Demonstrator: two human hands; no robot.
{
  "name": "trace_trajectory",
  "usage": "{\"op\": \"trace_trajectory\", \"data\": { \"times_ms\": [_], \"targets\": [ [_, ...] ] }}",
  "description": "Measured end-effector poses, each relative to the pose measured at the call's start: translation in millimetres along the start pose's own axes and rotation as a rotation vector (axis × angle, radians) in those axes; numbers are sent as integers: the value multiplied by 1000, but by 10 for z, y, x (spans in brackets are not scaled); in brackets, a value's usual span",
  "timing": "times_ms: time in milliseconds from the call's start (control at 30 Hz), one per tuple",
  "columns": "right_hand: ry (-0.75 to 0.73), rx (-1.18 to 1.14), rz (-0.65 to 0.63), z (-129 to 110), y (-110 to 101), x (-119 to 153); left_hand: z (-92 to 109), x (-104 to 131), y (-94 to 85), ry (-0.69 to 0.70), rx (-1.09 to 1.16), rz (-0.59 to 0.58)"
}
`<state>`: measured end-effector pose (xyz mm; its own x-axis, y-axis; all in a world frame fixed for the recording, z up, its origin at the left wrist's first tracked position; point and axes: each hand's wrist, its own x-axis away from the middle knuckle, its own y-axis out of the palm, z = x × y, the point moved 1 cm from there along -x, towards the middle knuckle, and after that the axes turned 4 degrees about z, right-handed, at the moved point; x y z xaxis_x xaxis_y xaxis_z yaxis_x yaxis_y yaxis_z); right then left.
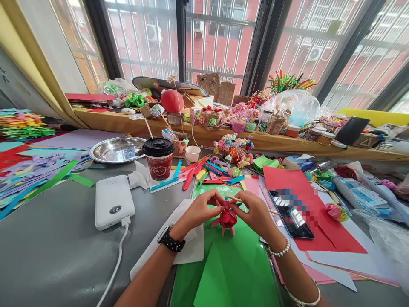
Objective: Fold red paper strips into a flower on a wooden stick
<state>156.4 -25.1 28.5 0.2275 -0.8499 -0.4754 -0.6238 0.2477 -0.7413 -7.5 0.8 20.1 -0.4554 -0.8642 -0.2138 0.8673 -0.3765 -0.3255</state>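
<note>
A red paper flower (228,218) with pink pointed petals hangs over green paper (236,264) at the middle of the table. My left hand (204,209), with a black dotted watch band at the wrist, pinches the flower's upper left edge between thumb and fingers. On the other side my right hand (252,209) is closed at the flower's upper right edge. A thin wooden stick (234,198) also lies in its fingers, its other end poking out to the right behind the hand.
Left of my hands are a white power bank (115,202) with a cable, a lidded cup (159,160) and a metal plate (118,150). Coloured strips (194,172) lie beyond them. A phone (291,214) rests on red paper (335,230) at right. Crafts crowd the sill behind.
</note>
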Motion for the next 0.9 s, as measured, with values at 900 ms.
{"op": "trace_trajectory", "data": {
  "times_ms": [900],
  "targets": [
    [-30,40,275,-27,-23,18,-40,-24,78,-91,282,-53]
  ]
}}
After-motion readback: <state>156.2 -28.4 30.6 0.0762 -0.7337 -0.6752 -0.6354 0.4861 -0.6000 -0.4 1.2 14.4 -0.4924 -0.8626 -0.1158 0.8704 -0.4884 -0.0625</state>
